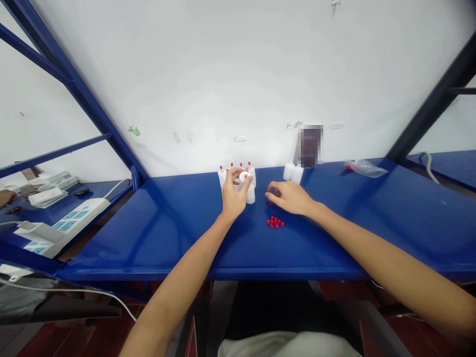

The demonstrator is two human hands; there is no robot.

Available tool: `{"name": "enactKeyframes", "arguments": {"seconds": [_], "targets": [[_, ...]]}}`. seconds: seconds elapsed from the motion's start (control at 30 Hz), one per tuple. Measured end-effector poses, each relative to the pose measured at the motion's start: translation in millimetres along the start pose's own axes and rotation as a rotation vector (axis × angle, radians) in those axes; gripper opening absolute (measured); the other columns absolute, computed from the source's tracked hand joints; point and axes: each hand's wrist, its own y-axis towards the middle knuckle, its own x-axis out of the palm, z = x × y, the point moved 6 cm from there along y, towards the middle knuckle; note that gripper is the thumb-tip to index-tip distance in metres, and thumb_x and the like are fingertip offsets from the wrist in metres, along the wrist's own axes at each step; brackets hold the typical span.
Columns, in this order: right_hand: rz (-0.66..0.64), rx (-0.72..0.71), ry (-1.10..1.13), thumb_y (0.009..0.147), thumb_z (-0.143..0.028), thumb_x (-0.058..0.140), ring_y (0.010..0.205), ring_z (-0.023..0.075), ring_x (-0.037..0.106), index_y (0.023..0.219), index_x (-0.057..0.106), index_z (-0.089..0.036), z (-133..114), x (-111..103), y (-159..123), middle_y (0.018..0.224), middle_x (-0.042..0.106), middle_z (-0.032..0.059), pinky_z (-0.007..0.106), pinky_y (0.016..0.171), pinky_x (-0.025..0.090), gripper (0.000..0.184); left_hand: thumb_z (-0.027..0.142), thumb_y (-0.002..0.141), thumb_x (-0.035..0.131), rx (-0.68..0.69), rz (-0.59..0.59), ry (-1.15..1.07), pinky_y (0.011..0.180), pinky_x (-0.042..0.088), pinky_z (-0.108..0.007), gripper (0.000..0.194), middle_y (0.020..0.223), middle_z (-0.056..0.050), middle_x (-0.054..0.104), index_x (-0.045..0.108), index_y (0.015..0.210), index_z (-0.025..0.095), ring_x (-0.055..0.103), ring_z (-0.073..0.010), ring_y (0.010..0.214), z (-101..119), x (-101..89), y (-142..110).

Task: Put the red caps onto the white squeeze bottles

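Reference for all places: cap pile (275,222), heaped loose on the bench (178,218).

Left hand (234,197), beyond and left of pile: closed around a white bottle top (244,176), gripped between thumb and fingers, red at its centre. Just below that grip, a white bottle body (250,195); cannot tell from this angle if joined to the gripped top or separate.

Right hand (292,197), just beyond pile and slightly right: fingers curled, wrist low over bench. Single red cap (270,203) right at the fingertips, between hand and pile. Cannot tell pinched or merely lying there.

Farther beyond pile, to the left: bottle row (222,176), white, upright, with four red tips showing, partly hidden behind left hand. Beyond pile and a bit right: two bare white bottles (296,174), no red visible on top. Well right of pile and beyond: clear plastic bag (368,168), some red inside.

Step in hand, judging by layout: cap handling, with bottle top steadied left and single cap dealt with right. Next move calls for a fine fingertip pinch on the right, bottle top held firm and facing up on the left, and care not to scatter pile or knock bottle row.
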Motion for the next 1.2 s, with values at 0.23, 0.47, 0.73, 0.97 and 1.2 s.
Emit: {"name": "enactKeyframes", "arguments": {"seconds": [0.23, 0.47, 0.73, 0.97, 1.2], "targets": [[-0.134, -0.06, 0.025, 0.089, -0.041, 0.052, 0.061, 0.0163, 0.058, 0.072, 0.064, -0.018, -1.9, 5.6, 1.1, 0.066, 0.066, 0.0034, 0.028, 0.063, 0.036, 0.03, 0.033, 0.085, 0.068, 0.073, 0.042, 0.185, 0.074, 0.048, -0.027, 0.024, 0.106, -0.006, 0.066, 0.068, 0.106, 0.021, 0.062, -0.0157, 0.09, 7.3, 0.8, 5.2], [-0.151, -0.057, -0.042, 0.088, -0.045, 0.053, 0.064, 0.0178, 0.06, 0.087, 0.066, -0.02, -0.4, 4.5, 0.1, 0.075, 0.068, 0.0042, 0.028, 0.058, 0.035, 0.028, 0.038, 0.088, 0.061, 0.076, -0.023, 0.257, 0.077, 0.047, -0.029, 0.02, 0.095, -0.004, 0.068, 0.065, 0.092, 0.018, 0.058, -0.0135, 0.077, 8.2, 0.4, 5.3], [-0.16, -0.053, -0.082, 0.087, -0.045, 0.054, 0.067, 0.0179, 0.061, 0.088, 0.064, -0.022, -2.3, 6.1, -1.5, 0.08, 0.07, 0.0031, 0.027, 0.056, 0.032, 0.026, 0.03, 0.094, 0.046, 0.124, -0.151, 0.541, 0.079, 0.044, -0.029, 0.021, 0.096, -0.006, 0.061, 0.062, 0.102, 0.019, 0.058, -0.0177, 0.086, 9.8, 4.7, 1.6], [-0.18, -0.066, -0.081, 0.085, -0.042, 0.055, 0.067, 0.0174, 0.06, 0.085, 0.06, -0.022, -4.3, 7.2, -3.1, 0.078, 0.068, 0.0026, 0.026, 0.057, 0.031, 0.021, 0.039, 0.099, 0.04, 0.115, -0.193, 0.508, 0.074, 0.04, -0.027, 0.027, 0.091, -0.004, 0.062, 0.058, 0.104, 0.019, 0.057, -0.0155, 0.079, 10.5, 6.1, 4.4], [-0.189, -0.068, -0.067, 0.085, -0.044, 0.055, 0.068, 0.0178, 0.06, 0.086, 0.058, -0.022, -3.4, 9.7, -3.1, 0.079, 0.067, 0.0022, 0.026, 0.056, 0.031, 0.022, 0.04, 0.093, 0.052, 0.061, -0.139, 0.434, 0.068, 0.038, -0.025, 0.024, 0.079, -0.001, 0.059, 0.061, 0.096, 0.019, 0.055, -0.0135, 0.071, 6.3, 6.9, 3.1]]}}
